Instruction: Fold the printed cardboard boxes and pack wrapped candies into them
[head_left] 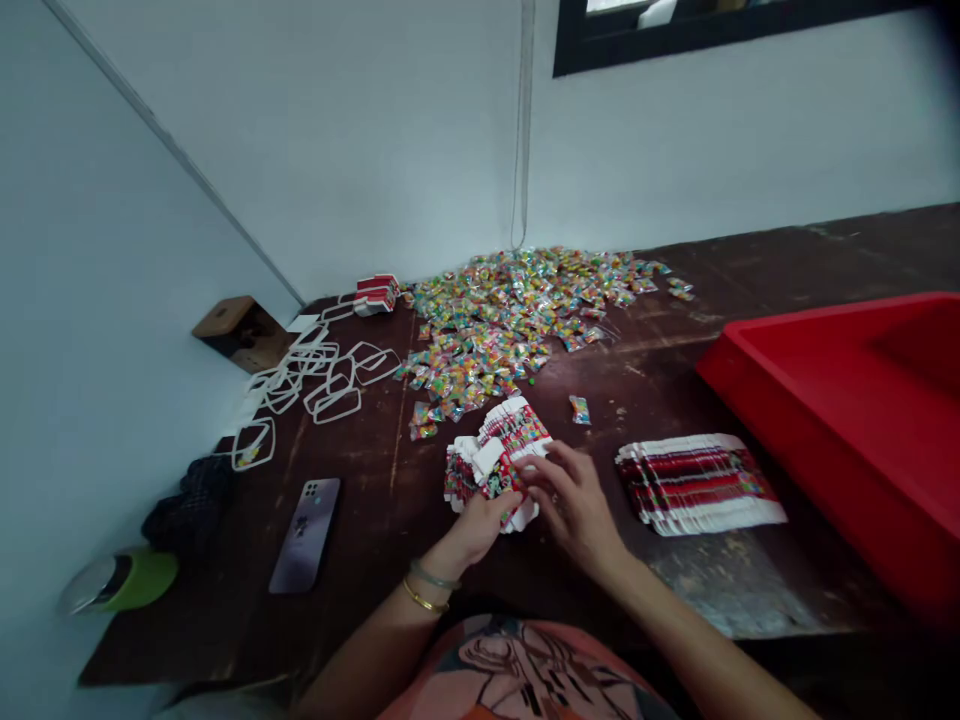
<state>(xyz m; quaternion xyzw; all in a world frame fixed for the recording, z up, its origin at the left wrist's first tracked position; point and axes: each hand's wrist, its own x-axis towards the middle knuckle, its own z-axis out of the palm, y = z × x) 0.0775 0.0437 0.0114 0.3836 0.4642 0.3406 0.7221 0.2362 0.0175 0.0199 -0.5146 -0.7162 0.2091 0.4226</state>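
A small red-and-white printed carton [498,478] is in front of me at the near middle of the table. My left hand [474,530] is closed on its lower left side, thumb on the front. From the right, my right hand [571,497] bends its fingers and thumb round the carton's right edge. Just behind the hands lies a fanned stack of flat printed cartons [517,425], partly covered by the held one. More cartons [459,472] show to the left of it. A single candy packet [580,409] rests beyond my right hand.
A wide heap of candy packets [517,310] spreads toward the wall. White loop bands [337,403], a brown box [244,325], a red-and-white bundle [376,293] and a phone [305,535] lie left. Right are another carton stack [697,485] and a red tray [810,420].
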